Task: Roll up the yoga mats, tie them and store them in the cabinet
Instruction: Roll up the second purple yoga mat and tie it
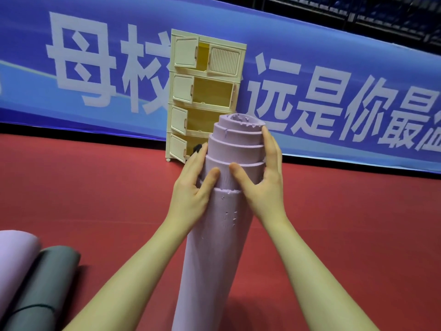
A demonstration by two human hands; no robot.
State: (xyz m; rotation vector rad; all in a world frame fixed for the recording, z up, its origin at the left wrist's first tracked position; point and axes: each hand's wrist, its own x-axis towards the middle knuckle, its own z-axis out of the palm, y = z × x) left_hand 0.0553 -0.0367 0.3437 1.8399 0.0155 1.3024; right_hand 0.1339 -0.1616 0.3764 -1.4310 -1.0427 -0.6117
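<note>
Head cam looks over a red floor (95,199) to a cream cabinet (205,91) with its doors open against a blue banner (334,75), and the upright lilac mat (222,235) blocks the cabinet's bottom right, while a grey mat (45,283) and another lilac roll (14,256) lie at lower left. The held mat is rolled unevenly, so its inner layers poke out the top in steps. Left hand (193,187) and right hand (265,182) both wrap around it near the top, thumbs pressed on the front.
</note>
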